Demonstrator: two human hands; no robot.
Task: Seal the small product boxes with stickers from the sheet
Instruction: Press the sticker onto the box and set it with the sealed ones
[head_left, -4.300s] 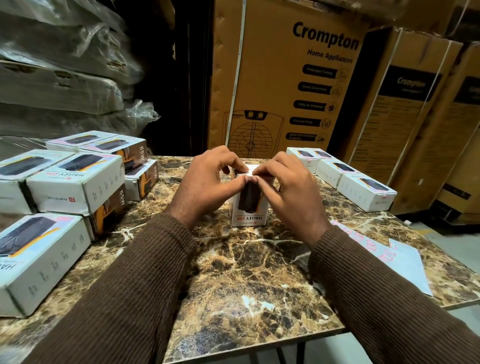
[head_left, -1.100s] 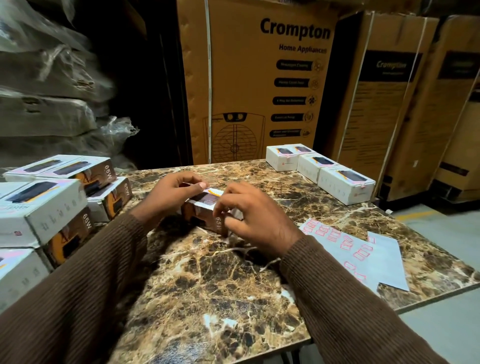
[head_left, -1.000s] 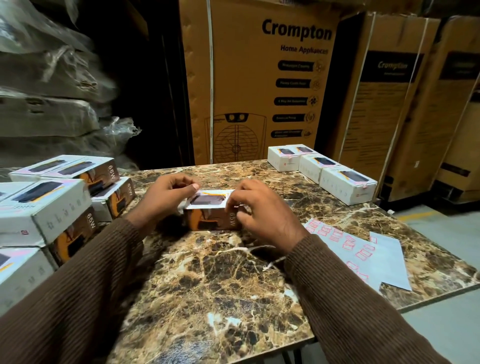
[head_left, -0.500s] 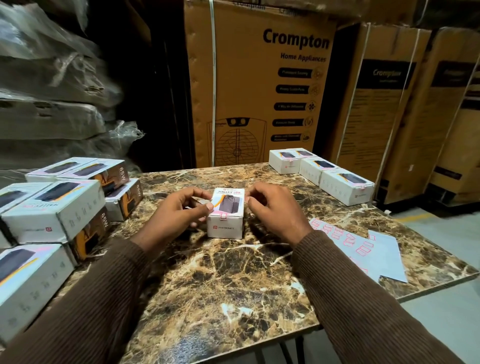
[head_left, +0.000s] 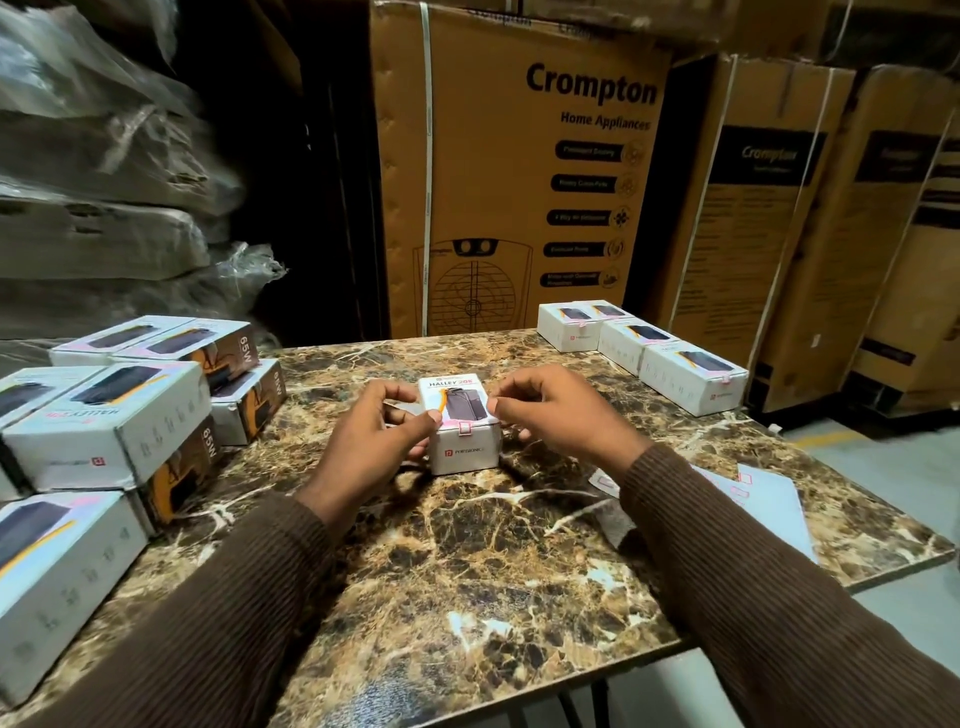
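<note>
Box: a small white product box (head_left: 460, 423) is sitting flat on the table between the two hands, a pink sticker (head_left: 466, 427) folding over its near top edge.
Left hand: the left hand (head_left: 371, 441) is curling against the box's left side, thumb tip touching the top corner.
Right hand: the right hand (head_left: 553, 415) is touching the box's right edge with bent fingers; whether it is gripping, I cannot tell.
Sticker sheet: the sheet (head_left: 763, 499) is lying just right of the right wrist.
Surface: a brown marble table (head_left: 467, 545) is bearing everything.
Room: stacked boxes (head_left: 130, 415) are waiting left of the left hand, a row of boxes (head_left: 649, 348) beyond the right hand, tall cartons (head_left: 519, 182) standing behind.
</note>
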